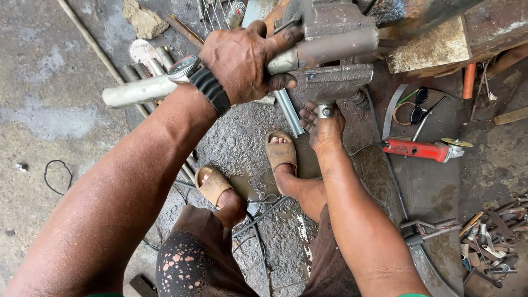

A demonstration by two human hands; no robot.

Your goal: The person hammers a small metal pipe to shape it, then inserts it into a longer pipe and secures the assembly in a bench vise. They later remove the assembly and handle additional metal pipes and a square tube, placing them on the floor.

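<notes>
My left hand (242, 60), with a black watch at the wrist, is wrapped around a grey metal pipe (137, 91) that runs level into the jaws of a bench vise (333, 49). My right hand (323, 125) reaches up under the vise and grips the end of its screw handle (325, 110). The far part of the pipe is hidden inside the vise jaws. Below, my two feet in tan sandals (280, 151) stand on the wet concrete floor.
A red angle grinder (421, 149) lies on the floor to the right, its cable trailing toward me. Dark safety glasses (421, 104) lie above it. Scrap metal and hand tools (489, 239) are piled at lower right. Rods and a stone (144, 21) lie at upper left.
</notes>
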